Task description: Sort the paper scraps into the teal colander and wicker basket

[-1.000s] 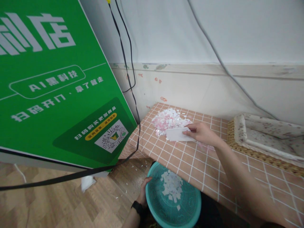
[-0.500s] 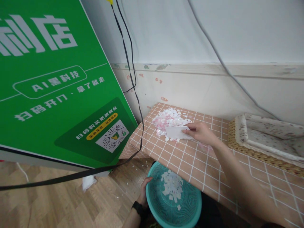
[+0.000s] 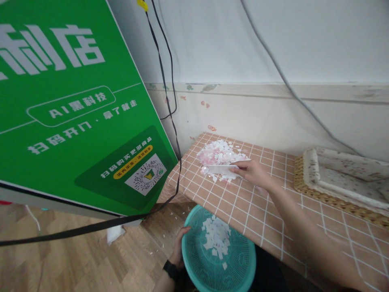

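Observation:
My right hand point(image 3: 253, 173) pinches the near end of a flat white card point(image 3: 220, 170) over the table. The card is tilted and touches a loose heap of small white and pinkish paper scraps point(image 3: 220, 151), partly covering its near side. Below the table edge, my left hand point(image 3: 179, 245) grips the left rim of a round teal plastic basket point(image 3: 235, 269). Its thumb lies over the rim, while the other fingers are hidden behind the wall. Inside the basket rests a smaller pile of white scraps point(image 3: 216, 235).
A brown table with a white-grid cover point(image 3: 243, 207) runs along the wall. On its right stands a cloth-lined wicker basket point(image 3: 299, 172). A large green sign board point(image 3: 75, 101) fills the left. A black strap point(image 3: 127, 221) crosses in front, and scraps dot the wooden floor point(image 3: 146, 255).
The card has tipped to a flatter, thinner angle and shifted slightly left over the heap. The teal basket and my left hand have moved a little left in view.

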`<state>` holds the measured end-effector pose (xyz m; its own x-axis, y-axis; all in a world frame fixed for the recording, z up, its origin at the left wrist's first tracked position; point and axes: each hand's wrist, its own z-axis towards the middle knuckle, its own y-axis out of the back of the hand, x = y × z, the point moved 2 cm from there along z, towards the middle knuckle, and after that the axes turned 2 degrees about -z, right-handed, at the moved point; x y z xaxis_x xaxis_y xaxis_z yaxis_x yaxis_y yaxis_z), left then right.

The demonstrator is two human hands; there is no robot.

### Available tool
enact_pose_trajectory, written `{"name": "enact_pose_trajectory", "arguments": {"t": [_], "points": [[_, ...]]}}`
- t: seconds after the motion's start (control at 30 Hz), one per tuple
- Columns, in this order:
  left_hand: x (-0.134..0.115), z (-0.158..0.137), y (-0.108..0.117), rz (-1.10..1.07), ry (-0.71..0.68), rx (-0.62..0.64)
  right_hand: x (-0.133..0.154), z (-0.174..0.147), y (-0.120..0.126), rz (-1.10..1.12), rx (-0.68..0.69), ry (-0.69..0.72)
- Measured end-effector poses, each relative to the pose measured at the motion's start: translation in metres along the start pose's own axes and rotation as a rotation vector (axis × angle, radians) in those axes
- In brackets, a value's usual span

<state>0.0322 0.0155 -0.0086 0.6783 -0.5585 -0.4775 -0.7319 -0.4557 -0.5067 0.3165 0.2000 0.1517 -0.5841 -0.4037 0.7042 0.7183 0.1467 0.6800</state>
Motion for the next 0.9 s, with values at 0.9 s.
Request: {"name": "enact_pose_trajectory", "arguments": {"t": [0.9], "points": [[-0.034, 0.013, 0.02, 0.007, -0.071, -0.017, 0.025, -0.042, -0.01, -0.066, -0.112, -0.083]]}}
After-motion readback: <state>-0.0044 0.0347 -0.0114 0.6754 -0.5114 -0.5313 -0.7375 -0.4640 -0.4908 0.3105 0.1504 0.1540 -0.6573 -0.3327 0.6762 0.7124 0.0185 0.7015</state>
